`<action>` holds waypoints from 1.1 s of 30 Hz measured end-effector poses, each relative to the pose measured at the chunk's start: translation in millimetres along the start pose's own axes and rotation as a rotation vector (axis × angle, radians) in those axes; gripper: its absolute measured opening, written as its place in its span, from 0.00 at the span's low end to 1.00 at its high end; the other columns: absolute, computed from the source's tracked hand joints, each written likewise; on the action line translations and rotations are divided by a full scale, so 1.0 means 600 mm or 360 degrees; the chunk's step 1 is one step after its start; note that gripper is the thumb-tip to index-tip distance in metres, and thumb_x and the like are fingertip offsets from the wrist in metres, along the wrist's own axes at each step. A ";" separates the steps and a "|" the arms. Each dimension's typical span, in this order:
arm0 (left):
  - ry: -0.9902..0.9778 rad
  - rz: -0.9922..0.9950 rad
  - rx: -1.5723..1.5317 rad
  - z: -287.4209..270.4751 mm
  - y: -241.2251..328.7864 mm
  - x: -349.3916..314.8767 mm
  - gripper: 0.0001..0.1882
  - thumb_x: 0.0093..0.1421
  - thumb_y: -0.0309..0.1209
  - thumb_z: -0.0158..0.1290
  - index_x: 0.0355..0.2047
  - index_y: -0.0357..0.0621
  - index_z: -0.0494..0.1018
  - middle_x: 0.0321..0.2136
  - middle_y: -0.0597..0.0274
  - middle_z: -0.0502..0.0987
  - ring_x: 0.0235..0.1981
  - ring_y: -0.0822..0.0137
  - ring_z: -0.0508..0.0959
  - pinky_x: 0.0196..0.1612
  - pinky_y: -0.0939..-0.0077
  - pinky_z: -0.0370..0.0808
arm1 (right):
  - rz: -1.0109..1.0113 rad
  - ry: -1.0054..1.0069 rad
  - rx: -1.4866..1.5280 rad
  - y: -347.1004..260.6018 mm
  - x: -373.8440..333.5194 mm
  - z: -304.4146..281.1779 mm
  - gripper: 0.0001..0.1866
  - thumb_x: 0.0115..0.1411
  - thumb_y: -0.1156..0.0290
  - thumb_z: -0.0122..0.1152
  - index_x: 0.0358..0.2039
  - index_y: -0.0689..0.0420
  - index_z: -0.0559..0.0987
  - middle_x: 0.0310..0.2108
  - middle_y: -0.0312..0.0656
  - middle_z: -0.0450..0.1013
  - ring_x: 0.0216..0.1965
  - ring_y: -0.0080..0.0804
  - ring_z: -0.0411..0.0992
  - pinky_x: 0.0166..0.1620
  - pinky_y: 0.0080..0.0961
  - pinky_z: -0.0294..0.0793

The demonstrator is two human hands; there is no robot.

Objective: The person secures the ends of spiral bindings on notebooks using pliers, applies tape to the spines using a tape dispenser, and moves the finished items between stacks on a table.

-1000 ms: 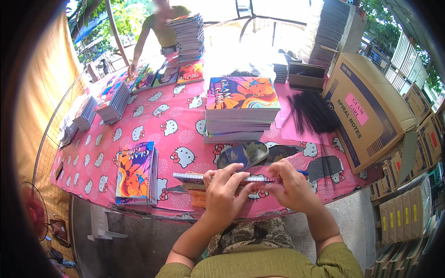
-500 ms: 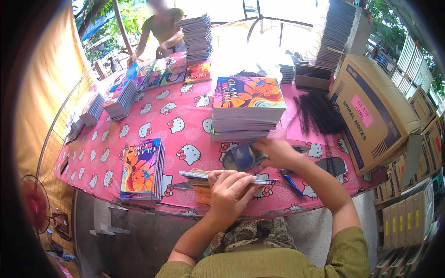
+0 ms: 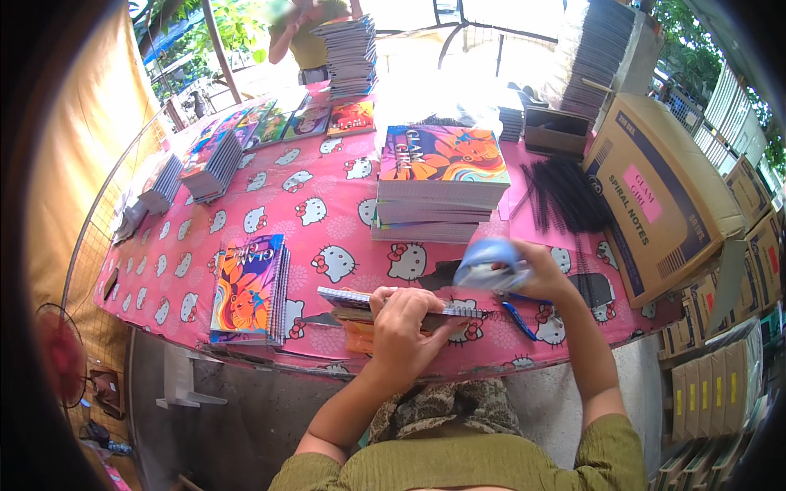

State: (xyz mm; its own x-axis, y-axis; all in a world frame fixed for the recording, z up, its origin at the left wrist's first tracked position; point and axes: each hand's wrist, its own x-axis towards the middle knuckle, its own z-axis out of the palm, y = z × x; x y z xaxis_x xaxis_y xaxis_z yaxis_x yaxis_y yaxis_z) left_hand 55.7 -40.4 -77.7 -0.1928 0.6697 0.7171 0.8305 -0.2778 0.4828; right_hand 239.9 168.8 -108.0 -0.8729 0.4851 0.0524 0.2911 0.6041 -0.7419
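My left hand (image 3: 404, 327) is closed over a notebook (image 3: 344, 295), held edge-up near the table's front edge. A dark spiral coil (image 3: 476, 313) shows along its right end. My right hand (image 3: 540, 274) grips a blue rounded object (image 3: 490, 260) just above the table, beyond that coil; motion blurs it, so its kind is unclear. Below the right hand lies a slim blue tool (image 3: 519, 321). Left of my left hand rests a small pile of colourful spiral notebooks (image 3: 248, 290).
A thick stack of notebooks (image 3: 442, 200) stands mid-table, with black spiral coils (image 3: 565, 196) to its right. A large cardboard box (image 3: 655, 204) borders the right side. More notebook piles (image 3: 211, 168) stand at far left. Across the pink-covered table (image 3: 286, 214) stands another person (image 3: 307, 41).
My right hand has lifted the blue rounded object off the table and brought it to the right. The left hand still holds the notebook. The other person's hands have risen from the table.
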 end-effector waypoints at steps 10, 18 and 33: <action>-0.0151 -0.0517 0.0581 -0.069 -0.020 -0.003 0.21 0.43 0.45 0.67 0.36 0.53 0.78 0.48 0.70 0.73 0.60 0.59 0.62 0.61 0.32 0.32 | -0.0354 0.0117 0.0997 -0.070 0.036 0.021 0.16 0.53 0.69 0.66 0.41 0.61 0.76 0.33 0.35 0.76 0.34 0.22 0.72 0.40 0.25 0.74; -0.0033 -0.0494 0.0205 -0.073 -0.047 -0.012 0.18 0.40 0.42 0.69 0.29 0.50 0.78 0.40 0.69 0.76 0.47 0.65 0.70 0.54 0.57 0.54 | -0.0436 -0.0115 0.0889 -0.100 0.070 0.040 0.17 0.49 0.72 0.70 0.38 0.65 0.76 0.35 0.42 0.76 0.37 0.23 0.73 0.42 0.23 0.74; 0.0323 -0.0757 -0.0091 -0.092 -0.083 -0.036 0.28 0.38 0.36 0.73 0.37 0.43 0.71 0.45 0.54 0.71 0.42 0.65 0.74 0.44 0.69 0.74 | -0.0264 -0.0002 0.0590 -0.140 0.130 0.092 0.24 0.42 0.76 0.69 0.43 0.64 0.76 0.34 0.40 0.77 0.32 0.26 0.75 0.37 0.24 0.76</action>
State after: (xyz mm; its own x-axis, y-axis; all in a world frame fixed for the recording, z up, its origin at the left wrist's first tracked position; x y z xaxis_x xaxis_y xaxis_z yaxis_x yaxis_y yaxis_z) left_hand -10.4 -79.3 -89.4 -0.6442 0.5855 0.4921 0.5975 -0.0163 0.8017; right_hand 125.8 121.1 -78.7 -0.8968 0.3993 0.1908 -0.0143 0.4047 -0.9143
